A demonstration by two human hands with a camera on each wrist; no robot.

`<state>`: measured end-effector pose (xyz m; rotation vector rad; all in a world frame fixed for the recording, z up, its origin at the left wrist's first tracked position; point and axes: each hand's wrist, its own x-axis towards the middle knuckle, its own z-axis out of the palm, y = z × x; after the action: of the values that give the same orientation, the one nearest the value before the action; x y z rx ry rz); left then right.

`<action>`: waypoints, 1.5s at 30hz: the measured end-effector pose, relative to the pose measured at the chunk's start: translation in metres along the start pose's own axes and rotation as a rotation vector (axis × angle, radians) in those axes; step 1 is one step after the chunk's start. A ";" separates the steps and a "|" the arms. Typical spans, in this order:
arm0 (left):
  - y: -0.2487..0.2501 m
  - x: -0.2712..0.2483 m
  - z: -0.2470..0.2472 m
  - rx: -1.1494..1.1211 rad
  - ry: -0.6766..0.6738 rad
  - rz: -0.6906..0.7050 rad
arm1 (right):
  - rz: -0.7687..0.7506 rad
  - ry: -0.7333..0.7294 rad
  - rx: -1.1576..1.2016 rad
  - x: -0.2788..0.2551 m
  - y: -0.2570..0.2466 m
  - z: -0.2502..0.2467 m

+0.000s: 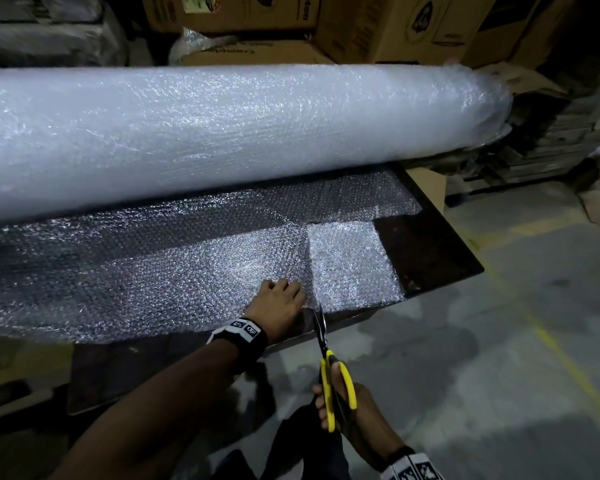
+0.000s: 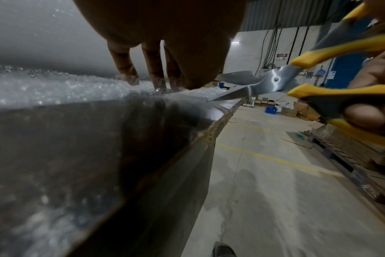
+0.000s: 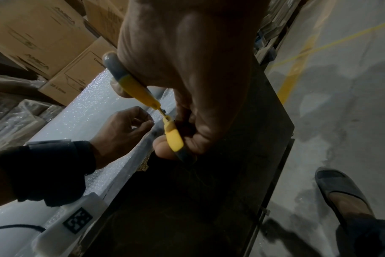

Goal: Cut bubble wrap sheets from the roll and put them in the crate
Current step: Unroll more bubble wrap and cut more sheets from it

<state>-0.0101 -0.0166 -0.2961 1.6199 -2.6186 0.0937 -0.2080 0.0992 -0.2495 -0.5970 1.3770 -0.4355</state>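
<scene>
Yellow-handled scissors [image 1: 329,372] sit nearest the camera, gripped by the right hand [image 1: 355,415] with fingers through the loops; their blades are parted and their tips meet the near edge of the unrolled bubble wrap sheet [image 1: 174,271], where it hangs slightly over the table [image 1: 433,247]. Just left of the scissors, the left hand [image 1: 278,304] rests on the sheet and presses it onto the table. The left wrist view shows its fingertips [image 2: 132,76] down on the film, holding nothing.

Beyond the scissors lies the big bubble wrap roll [image 1: 222,133], stretched across the table's far side, with the sheet running out from under it towards the scissors. Right of the scissors, a smaller rectangular piece [image 1: 350,268] looks brighter, as if doubled or already partly cut; which one I cannot tell.

The film is clear, silvery and covered in small glinting bubbles. It should be very light, limp and rather slippery on the dark table, so it will likely bunch ahead of the blades unless it is held taut. A flat palm close beside the cut line seems the best hold. A freed sheet is probably easiest lifted by pinching an edge or corner. No crate is in view.
</scene>
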 end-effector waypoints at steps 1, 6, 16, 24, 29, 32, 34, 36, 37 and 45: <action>0.000 -0.001 0.001 0.003 -0.007 -0.001 | -0.012 0.002 0.002 0.002 -0.001 0.001; 0.001 -0.001 0.001 0.013 -0.013 -0.027 | -0.013 0.005 0.006 0.009 -0.010 0.005; 0.002 -0.003 0.005 -0.028 -0.024 -0.026 | -0.029 0.102 -0.044 0.025 -0.008 0.005; 0.009 -0.004 -0.008 -0.019 -0.151 -0.053 | -0.094 0.151 -0.086 0.024 -0.008 0.005; 0.011 -0.002 -0.005 -0.002 -0.157 -0.071 | -0.052 0.128 -0.099 0.028 -0.013 0.009; 0.012 -0.004 -0.003 0.021 -0.168 -0.076 | -0.038 0.112 -0.112 0.033 -0.017 0.013; 0.013 -0.004 -0.003 0.023 -0.161 -0.072 | -0.054 0.108 -0.124 0.032 -0.019 0.014; 0.012 -0.006 -0.002 0.012 -0.155 -0.064 | -0.077 0.119 -0.124 0.030 -0.021 0.014; 0.011 -0.006 -0.002 0.004 -0.143 -0.059 | -0.088 0.126 -0.125 0.029 -0.022 0.014; 0.008 -0.007 0.008 -0.024 0.010 -0.044 | -0.055 0.098 -0.173 0.032 -0.039 0.014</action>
<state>-0.0139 -0.0071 -0.3047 1.6630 -2.5648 0.0675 -0.1868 0.0514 -0.2488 -0.7650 1.5043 -0.3968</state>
